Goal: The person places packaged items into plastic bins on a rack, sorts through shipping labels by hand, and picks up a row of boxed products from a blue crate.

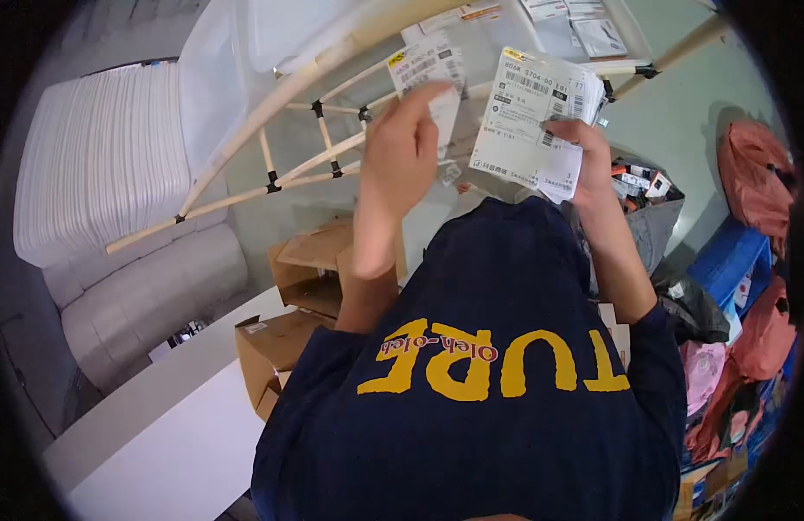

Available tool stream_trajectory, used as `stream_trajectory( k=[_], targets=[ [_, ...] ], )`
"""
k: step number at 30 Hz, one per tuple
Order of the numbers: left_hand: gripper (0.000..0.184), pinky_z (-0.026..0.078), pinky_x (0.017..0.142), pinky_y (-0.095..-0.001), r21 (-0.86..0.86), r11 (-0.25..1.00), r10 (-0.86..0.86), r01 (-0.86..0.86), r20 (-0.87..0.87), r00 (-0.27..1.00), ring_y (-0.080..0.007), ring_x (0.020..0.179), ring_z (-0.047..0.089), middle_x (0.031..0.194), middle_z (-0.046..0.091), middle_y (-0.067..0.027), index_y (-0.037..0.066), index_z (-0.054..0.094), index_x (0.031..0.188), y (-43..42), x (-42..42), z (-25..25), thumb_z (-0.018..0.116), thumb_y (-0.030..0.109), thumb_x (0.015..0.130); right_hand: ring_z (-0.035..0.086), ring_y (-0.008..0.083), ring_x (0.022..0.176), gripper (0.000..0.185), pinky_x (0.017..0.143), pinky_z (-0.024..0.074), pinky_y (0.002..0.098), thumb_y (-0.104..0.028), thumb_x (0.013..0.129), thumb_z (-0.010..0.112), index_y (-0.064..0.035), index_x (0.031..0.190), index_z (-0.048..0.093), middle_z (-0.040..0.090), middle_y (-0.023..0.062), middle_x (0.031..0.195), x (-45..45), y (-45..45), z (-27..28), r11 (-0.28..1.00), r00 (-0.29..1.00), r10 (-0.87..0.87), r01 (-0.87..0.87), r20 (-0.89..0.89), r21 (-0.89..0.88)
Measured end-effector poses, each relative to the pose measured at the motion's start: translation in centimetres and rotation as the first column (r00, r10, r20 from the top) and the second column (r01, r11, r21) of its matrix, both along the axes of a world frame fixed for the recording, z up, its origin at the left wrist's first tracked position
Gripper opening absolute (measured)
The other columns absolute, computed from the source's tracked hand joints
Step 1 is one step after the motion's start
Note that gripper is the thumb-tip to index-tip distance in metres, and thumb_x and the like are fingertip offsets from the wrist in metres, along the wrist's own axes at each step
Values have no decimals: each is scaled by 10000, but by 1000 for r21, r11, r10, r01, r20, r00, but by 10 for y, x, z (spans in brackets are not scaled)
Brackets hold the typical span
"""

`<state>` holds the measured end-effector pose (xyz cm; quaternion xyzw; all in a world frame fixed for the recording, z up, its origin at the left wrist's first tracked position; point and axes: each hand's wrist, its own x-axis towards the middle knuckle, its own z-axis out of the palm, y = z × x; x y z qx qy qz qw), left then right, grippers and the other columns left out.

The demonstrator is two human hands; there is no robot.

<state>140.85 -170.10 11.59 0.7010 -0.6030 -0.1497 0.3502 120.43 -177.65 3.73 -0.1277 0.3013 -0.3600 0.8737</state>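
My right hand [588,156] grips a stack of printed shipping labels [528,117], its thumb pressed on the front. Barcodes and lines of print cover the top label. My left hand [402,148] is raised beside the stack, index finger stretched out and thumb apart from it. Right behind that finger is another shipping label [423,69] with a yellow corner. The hand partly covers this label, and whether they touch is unclear.
A pipe-framed rack [271,182] holds white plastic bins [628,26] with labels inside. Open cardboard boxes [311,260] stand by a white table [172,425]. A grey sack of packages [667,213] is at right, near red bags [754,182] and a blue crate [723,260].
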Motion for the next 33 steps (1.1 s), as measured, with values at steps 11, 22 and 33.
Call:
stream_trajectory(
  k=[11,22,33],
  targets=[
    [208,444,606,-302,-97,959,259,-265,-75,963,-186,659,542,739,609,-76,15,595,847,16,26,16,759,138,810,661,388,960,571,767,552,408,-72,815,516,79,1358,423,603,305,1189,29,13,3,995,995,84,-81,50,-49],
    [864,411,1035,-463,-461,774,633,-435,579,513,-435,1157,504,1383,370,-310,-30,195,1469,30,273,86,714,257,840,668,386,974,639,770,553,394,-170,831,504,79,1405,374,593,311,1223,95,42,15,987,973,9,28,230,-157],
    [537,449,947,-402,-34,-58,-774,998,-630,-66,-303,1107,548,1255,574,-104,74,571,1226,126,22,-58,742,69,716,636,355,1055,681,917,516,451,-137,809,515,48,1442,347,582,268,1265,158,73,-10,977,939,-113,165,325,-137]
  ],
)
